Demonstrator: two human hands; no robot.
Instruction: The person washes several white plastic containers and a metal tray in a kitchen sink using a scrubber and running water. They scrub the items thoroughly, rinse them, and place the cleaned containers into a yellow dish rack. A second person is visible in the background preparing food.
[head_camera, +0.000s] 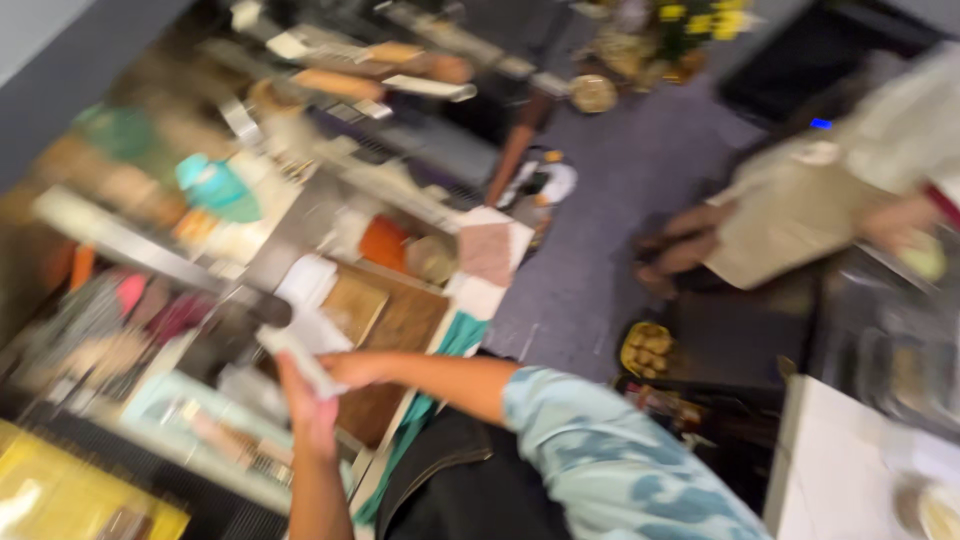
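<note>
Fingers of both hands, left hand (312, 420) and right hand (345, 370), closed together on a white cloth (298, 358) above the wooden board (400, 325); view blurred

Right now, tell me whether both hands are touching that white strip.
Touching. The head view, though blurred, shows the left hand and right hand closed around the white strip with no gap.

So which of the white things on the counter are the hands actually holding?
The long white strip, pinched between both hands above the wooden board. The folded white cloth lies untouched further back, beside the board.
</note>
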